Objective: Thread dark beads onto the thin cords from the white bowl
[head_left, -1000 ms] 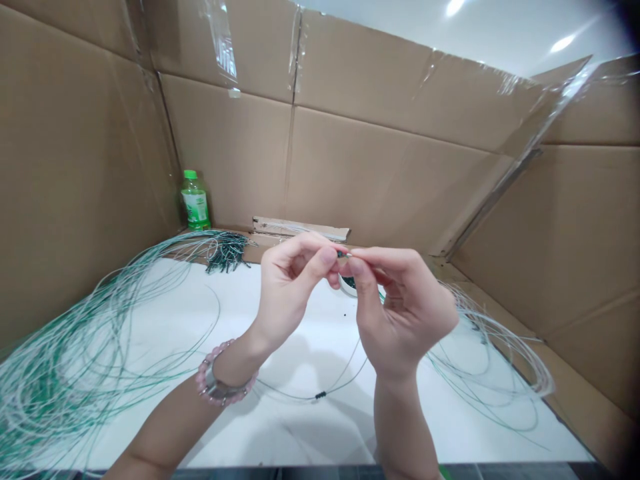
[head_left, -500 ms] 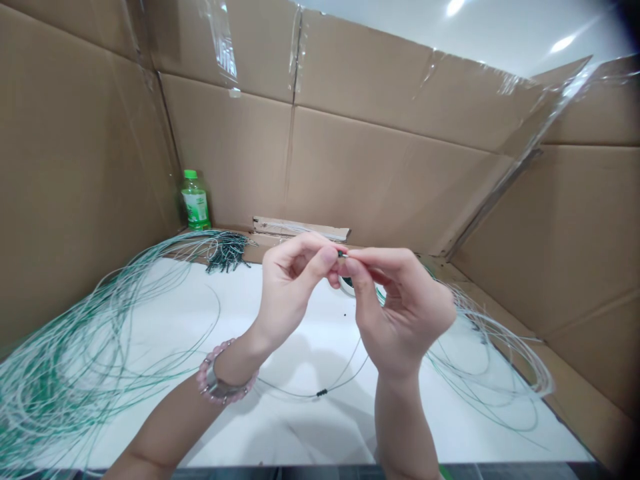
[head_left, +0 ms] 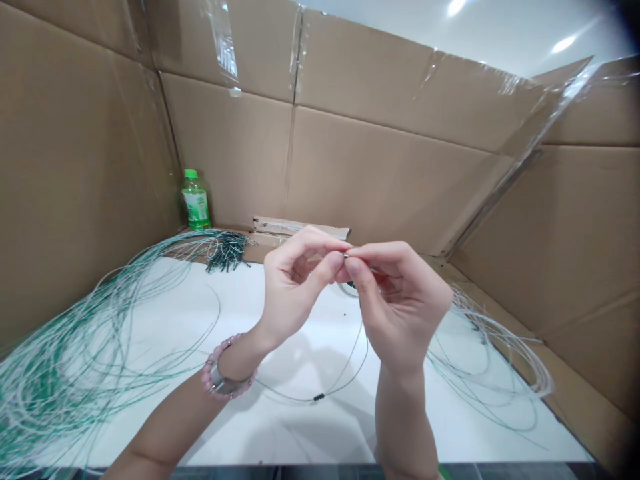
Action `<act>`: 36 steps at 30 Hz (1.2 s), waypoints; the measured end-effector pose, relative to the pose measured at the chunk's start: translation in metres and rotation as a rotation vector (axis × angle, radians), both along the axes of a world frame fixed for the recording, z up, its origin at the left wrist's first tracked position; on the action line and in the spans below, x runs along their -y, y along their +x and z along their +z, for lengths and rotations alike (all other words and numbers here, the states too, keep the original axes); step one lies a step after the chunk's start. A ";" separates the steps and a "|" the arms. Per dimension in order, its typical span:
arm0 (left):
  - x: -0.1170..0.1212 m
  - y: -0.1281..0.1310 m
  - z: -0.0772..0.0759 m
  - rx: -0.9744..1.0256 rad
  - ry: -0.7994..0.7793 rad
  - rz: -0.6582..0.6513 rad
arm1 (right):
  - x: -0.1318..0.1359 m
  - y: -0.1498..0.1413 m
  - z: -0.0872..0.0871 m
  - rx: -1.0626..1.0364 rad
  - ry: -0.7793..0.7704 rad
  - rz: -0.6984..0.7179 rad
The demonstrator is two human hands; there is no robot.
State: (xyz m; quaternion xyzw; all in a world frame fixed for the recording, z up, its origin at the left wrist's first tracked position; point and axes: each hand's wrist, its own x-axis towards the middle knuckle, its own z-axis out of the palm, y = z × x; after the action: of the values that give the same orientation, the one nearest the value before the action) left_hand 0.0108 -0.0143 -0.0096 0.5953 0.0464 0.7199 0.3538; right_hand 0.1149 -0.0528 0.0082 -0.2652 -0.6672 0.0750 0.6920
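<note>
My left hand and my right hand meet above the white table, thumb and forefinger of each pinched together. Between the fingertips shows a tiny dark piece with a shiny end; most of it is hidden, so its kind cannot be made out. A thin wire hangs in a loop below my hands. Small black beads or sleeves sit on that wire. A round white-rimmed thing with a dark green inside is partly covered behind my fingers.
Bundled green and white wires spread over the left side, their dark ends gathered at the back. More coiled wires lie at right. A green bottle stands in the back left corner. Cardboard walls surround the white table.
Both hands have shifted slightly, their fingertips now closer together, covering more of the small piece. The black beads on the hanging wire have moved slightly left and down.
</note>
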 end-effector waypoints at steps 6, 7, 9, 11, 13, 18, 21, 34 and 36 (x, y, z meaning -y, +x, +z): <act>-0.003 0.003 -0.005 0.049 0.019 -0.006 | -0.001 -0.002 0.000 -0.075 -0.027 0.037; -0.003 0.003 -0.005 0.051 0.011 -0.019 | -0.002 -0.003 0.000 -0.077 -0.017 0.028; -0.004 0.002 -0.003 0.051 -0.014 -0.066 | -0.002 -0.003 -0.001 -0.067 -0.003 0.008; -0.005 0.002 -0.002 0.056 -0.045 -0.138 | -0.003 -0.003 -0.001 -0.041 0.006 -0.021; -0.006 0.001 -0.001 0.059 -0.092 -0.226 | -0.004 -0.002 -0.002 -0.014 0.016 -0.051; -0.010 -0.004 0.000 0.030 -0.214 -0.374 | -0.005 0.000 -0.002 0.003 0.018 -0.040; -0.010 -0.006 0.001 -0.004 -0.218 -0.374 | -0.005 -0.001 -0.002 -0.012 0.003 -0.001; -0.006 -0.010 0.006 -0.073 -0.038 -0.037 | -0.006 -0.001 -0.002 0.033 0.033 -0.087; -0.007 -0.011 0.007 -0.086 -0.026 -0.004 | -0.007 -0.001 -0.002 0.065 0.041 -0.111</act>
State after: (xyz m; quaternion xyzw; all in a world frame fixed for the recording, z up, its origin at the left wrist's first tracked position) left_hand 0.0002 -0.0077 -0.0028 0.6211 0.0698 0.6922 0.3608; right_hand 0.1140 -0.0459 0.0059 -0.2900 -0.6750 0.0141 0.6783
